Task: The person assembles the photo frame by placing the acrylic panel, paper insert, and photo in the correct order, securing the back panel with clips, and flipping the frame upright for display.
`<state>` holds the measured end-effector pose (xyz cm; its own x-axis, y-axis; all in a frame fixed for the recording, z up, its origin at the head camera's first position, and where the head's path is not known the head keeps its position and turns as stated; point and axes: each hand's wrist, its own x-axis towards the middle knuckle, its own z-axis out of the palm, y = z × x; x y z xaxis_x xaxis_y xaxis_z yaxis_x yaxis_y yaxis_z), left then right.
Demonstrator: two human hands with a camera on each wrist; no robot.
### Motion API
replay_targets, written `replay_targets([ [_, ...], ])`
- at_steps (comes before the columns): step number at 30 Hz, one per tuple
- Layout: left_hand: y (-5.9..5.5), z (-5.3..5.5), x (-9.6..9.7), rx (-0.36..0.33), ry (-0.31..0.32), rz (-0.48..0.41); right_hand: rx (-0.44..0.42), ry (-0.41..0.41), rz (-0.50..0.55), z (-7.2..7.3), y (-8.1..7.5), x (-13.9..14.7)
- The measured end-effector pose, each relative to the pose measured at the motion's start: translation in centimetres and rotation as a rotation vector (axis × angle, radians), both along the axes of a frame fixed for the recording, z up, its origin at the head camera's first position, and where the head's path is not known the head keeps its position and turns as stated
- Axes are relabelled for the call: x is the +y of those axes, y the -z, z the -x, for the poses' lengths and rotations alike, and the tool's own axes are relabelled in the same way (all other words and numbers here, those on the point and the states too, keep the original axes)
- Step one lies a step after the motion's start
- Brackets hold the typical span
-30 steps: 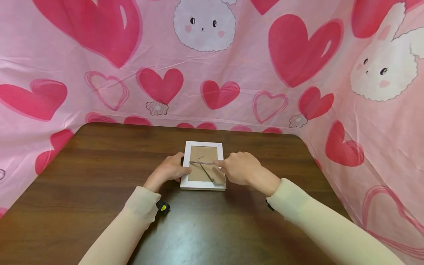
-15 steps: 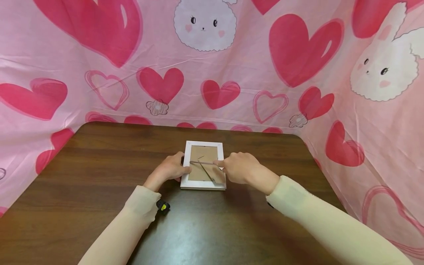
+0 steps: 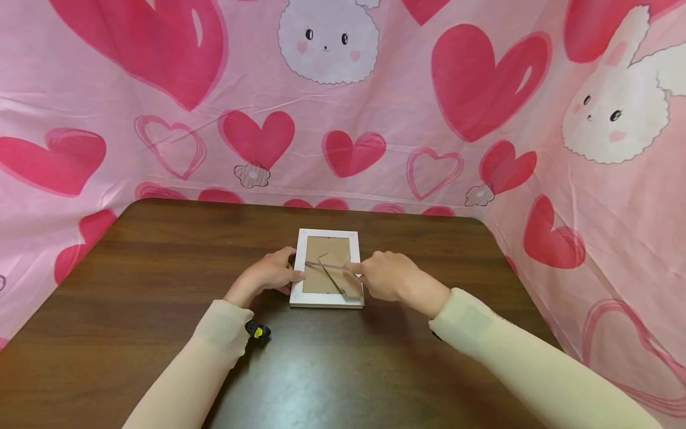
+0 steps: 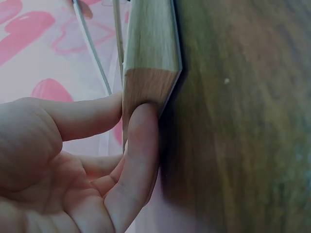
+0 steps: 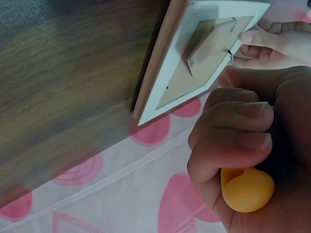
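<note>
A white-backed wooden picture frame [image 3: 328, 301] lies face down on the table, its brown backing board [image 3: 321, 250] and slanting stand flap [image 3: 332, 279] facing up. My left hand [image 3: 270, 273] grips the frame's left edge, thumb on top and fingers against the wooden side [image 4: 146, 90]. Curled fingers of my right hand [image 3: 393, 275] hold a screwdriver; its yellow handle end [image 5: 248, 190] pokes out below the little finger. The metal shaft [image 3: 329, 265] reaches left across the backing, with its tip at the left inner edge of the frame, near my left thumb.
The brown wooden table [image 3: 161, 286] extends around the frame on all sides. Pink cloth [image 3: 375, 89] with hearts and rabbit faces hangs behind the table and along its sides. A black wrist device [image 3: 258, 333] sits on my left wrist.
The head view has shifted very slightly. My left wrist has moved a little to the left while the hand stays on the frame. The screwdriver's position on the frame looks the same.
</note>
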<state>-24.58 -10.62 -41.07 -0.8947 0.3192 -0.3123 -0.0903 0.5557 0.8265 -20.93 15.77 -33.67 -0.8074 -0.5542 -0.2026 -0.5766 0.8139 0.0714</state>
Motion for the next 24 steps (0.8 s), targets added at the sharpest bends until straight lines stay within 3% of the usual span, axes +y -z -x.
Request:
replay_targets([
  [4,-0.2,0.0,-0.1,-0.02,0.0,-0.007,-0.007,0.001,0.012,-0.1,0.2,0.2],
  [11,-0.3,0.1,0.0,0.003,-0.005,0.008,-0.028,0.003,0.052,-0.3,0.6,0.5],
  [18,-0.3,0.1,0.0,0.018,0.029,0.018,-0.003,-0.02,0.054,-0.2,1.0,0.7],
  [24,-0.3,-0.1,0.0,0.013,0.027,0.038,-0.039,0.014,0.069,-0.3,1.2,0.7],
])
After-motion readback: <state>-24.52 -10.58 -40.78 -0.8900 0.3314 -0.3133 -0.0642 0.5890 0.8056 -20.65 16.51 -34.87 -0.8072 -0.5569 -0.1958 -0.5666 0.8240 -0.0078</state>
